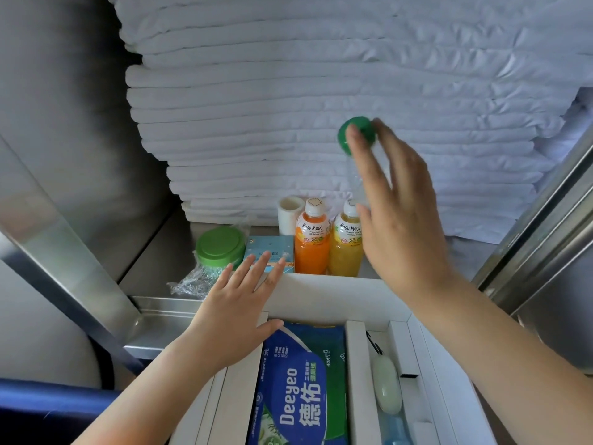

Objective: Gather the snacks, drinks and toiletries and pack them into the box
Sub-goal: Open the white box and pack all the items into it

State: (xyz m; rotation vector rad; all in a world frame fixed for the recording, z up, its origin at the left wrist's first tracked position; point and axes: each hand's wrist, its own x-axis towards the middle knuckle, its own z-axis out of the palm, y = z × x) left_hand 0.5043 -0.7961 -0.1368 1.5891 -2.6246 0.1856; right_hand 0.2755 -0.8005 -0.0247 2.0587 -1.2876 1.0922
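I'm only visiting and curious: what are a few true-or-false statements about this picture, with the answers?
1. The right hand holds a green-capped bottle up in the air. True.
2. Both juice bottles are already in the box. False: the orange bottle and the yellow bottle stand on the shelf behind the box.
3. A blue wipes pack lies in the box. True.
4. The left hand grips the green-lidded container. False: the hand is open and holds nothing; the green-lidded container sits on the shelf.
5. Folded white linens are stacked behind the drinks. True.
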